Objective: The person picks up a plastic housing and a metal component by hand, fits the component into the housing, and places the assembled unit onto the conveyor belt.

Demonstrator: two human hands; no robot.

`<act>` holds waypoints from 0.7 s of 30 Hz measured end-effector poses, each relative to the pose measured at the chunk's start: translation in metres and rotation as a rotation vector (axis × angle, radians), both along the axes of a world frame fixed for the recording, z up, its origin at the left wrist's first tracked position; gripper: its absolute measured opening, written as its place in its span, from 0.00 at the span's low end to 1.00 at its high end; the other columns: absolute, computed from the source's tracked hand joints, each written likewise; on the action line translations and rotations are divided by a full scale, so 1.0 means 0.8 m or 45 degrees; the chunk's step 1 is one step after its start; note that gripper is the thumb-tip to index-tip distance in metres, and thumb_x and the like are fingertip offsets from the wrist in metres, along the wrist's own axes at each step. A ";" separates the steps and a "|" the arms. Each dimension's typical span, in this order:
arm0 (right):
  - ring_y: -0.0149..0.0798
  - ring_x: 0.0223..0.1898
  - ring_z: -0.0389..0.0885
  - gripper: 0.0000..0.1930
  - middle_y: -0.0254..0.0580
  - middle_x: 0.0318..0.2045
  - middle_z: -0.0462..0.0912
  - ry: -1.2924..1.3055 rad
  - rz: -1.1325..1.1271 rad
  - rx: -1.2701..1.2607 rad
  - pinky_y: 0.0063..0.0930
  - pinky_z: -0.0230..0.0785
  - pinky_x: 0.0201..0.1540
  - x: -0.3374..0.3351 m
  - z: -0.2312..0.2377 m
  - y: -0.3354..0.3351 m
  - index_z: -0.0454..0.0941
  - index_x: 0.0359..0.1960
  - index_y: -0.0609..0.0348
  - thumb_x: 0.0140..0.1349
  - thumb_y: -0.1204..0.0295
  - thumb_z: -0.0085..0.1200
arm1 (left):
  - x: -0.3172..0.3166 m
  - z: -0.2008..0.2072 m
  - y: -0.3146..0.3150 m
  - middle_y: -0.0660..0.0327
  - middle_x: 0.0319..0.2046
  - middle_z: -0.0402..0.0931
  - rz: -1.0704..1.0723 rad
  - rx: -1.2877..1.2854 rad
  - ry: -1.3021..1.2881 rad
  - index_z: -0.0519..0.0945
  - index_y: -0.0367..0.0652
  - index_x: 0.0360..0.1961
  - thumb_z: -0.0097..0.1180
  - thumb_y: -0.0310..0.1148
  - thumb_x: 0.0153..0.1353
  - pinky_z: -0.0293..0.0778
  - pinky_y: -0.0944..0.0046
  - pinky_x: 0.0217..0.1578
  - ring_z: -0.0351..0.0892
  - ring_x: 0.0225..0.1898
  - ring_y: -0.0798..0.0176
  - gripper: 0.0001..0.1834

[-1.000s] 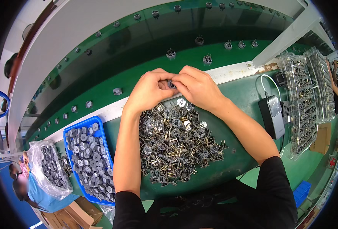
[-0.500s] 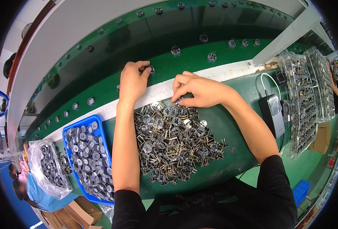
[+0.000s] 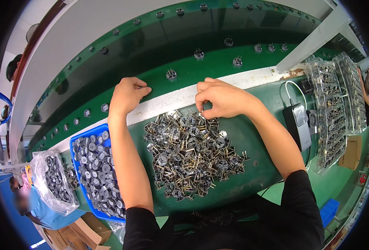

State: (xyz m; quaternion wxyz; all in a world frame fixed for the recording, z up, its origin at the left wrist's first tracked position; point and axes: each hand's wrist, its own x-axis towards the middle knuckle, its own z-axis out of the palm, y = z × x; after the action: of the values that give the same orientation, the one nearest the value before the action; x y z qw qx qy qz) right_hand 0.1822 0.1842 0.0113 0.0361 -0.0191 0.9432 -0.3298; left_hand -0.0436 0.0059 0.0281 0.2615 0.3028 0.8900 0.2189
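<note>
Bench: green top (image 3: pixel 234 189), scuffed, white rail (image 3: pixel 159 107) with worn paint along the far edge. Mid-bench: loose pile of pronged parts (image 3: pixel 188 154), dark bodies, brass-coloured pins, lying every which way. Left of it: blue tray (image 3: pixel 108 143) full of grey round caps (image 3: pixel 97 162). Further left: clear plastic bag (image 3: pixel 39 177) with more grey pieces. Right: black box (image 3: pixel 291 127) with a grey device (image 3: pixel 301 125) against it, white cable (image 3: pixel 296 84) looping above. Far right: clear blister trays (image 3: pixel 328 112) full of parts; can't tell if they sit fully on the bench.
</note>
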 end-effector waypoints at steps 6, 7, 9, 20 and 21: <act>0.27 0.27 0.73 0.06 0.32 0.28 0.77 0.129 -0.222 -0.556 0.23 0.66 0.31 -0.003 -0.001 0.003 0.81 0.31 0.58 0.50 0.78 0.63 | 0.038 0.022 0.019 0.54 0.42 0.81 -0.150 0.706 -0.394 0.82 0.34 0.48 0.66 0.21 0.50 0.77 0.66 0.47 0.81 0.44 0.63 0.21; 0.24 0.26 0.71 0.06 0.31 0.29 0.77 0.230 -0.310 -0.659 0.20 0.64 0.30 -0.005 -0.003 0.000 0.82 0.32 0.59 0.52 0.79 0.63 | 0.046 0.028 0.022 0.56 0.45 0.78 -0.175 0.743 -0.451 0.82 0.34 0.49 0.65 0.17 0.50 0.76 0.66 0.50 0.80 0.47 0.63 0.21; 0.19 0.26 0.71 0.06 0.29 0.30 0.78 0.430 -0.407 -0.773 0.15 0.62 0.30 -0.007 -0.003 -0.004 0.83 0.35 0.62 0.56 0.80 0.63 | 0.054 0.025 0.027 0.55 0.46 0.77 -0.204 0.793 -0.502 0.81 0.34 0.49 0.65 0.18 0.51 0.76 0.67 0.51 0.80 0.48 0.63 0.21; 0.26 0.38 0.82 0.07 0.38 0.34 0.84 0.558 -0.500 -1.293 0.21 0.74 0.41 -0.012 -0.001 -0.004 0.82 0.39 0.65 0.61 0.76 0.61 | 0.075 0.014 0.043 0.59 0.41 0.82 -0.231 0.852 -0.753 0.80 0.34 0.51 0.64 0.23 0.57 0.74 0.69 0.48 0.79 0.43 0.69 0.19; 0.26 0.38 0.82 0.07 0.39 0.34 0.85 0.589 -0.505 -1.290 0.21 0.74 0.41 -0.012 0.000 -0.003 0.82 0.39 0.66 0.62 0.76 0.61 | 0.072 0.012 0.042 0.58 0.41 0.82 -0.282 0.762 -0.679 0.80 0.34 0.52 0.64 0.23 0.57 0.74 0.68 0.48 0.80 0.43 0.69 0.20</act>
State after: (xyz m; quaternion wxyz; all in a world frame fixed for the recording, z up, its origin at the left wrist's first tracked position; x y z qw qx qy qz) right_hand 0.1728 0.1816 0.0114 -0.2464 0.0712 0.6371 -0.7268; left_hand 0.0138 0.0398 0.0379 0.4054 0.3919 0.6502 0.5092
